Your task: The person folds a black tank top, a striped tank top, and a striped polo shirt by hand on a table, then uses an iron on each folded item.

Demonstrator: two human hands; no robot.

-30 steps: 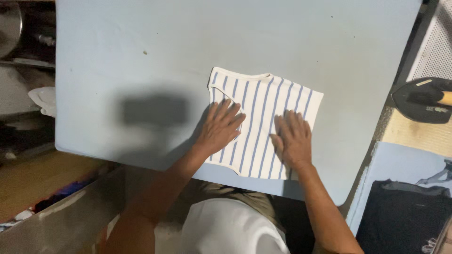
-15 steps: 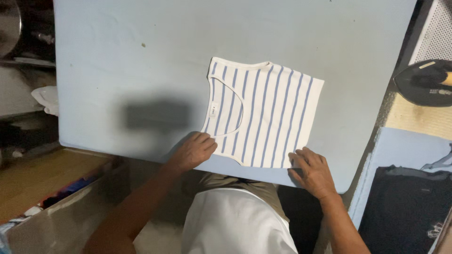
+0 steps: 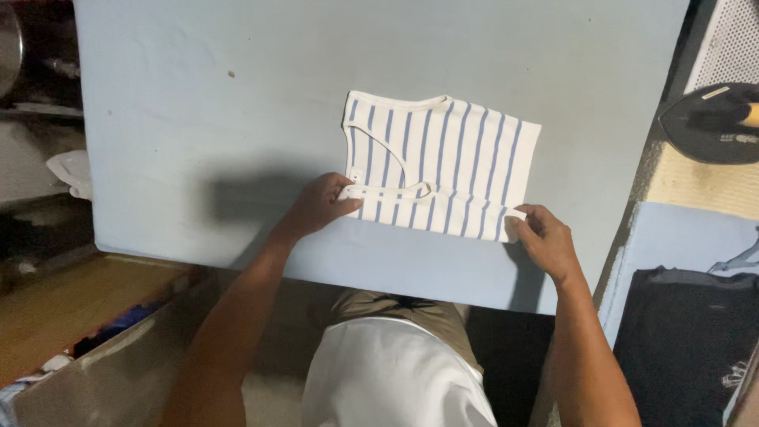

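Striped top (image 3: 451,150): hands pinch folded near hem; table (image 3: 198,95) roomy.

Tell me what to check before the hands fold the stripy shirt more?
1. Both hands gripping the folded edge: ok. The left hand pinches the left corner and the right hand pinches the right corner of the striped shirt.
2. Lifted edge level across: ok, it runs nearly straight from hand to hand.
3. Shirt flat, no big wrinkles: ok on the part showing.
4. Room on the blue table beyond the shirt: ok, bare surface all round.
5. Shirt fully on the table: ok, its near edge sits inside the table edge.
6. Layers underneath lined up: cannot tell, they are hidden.
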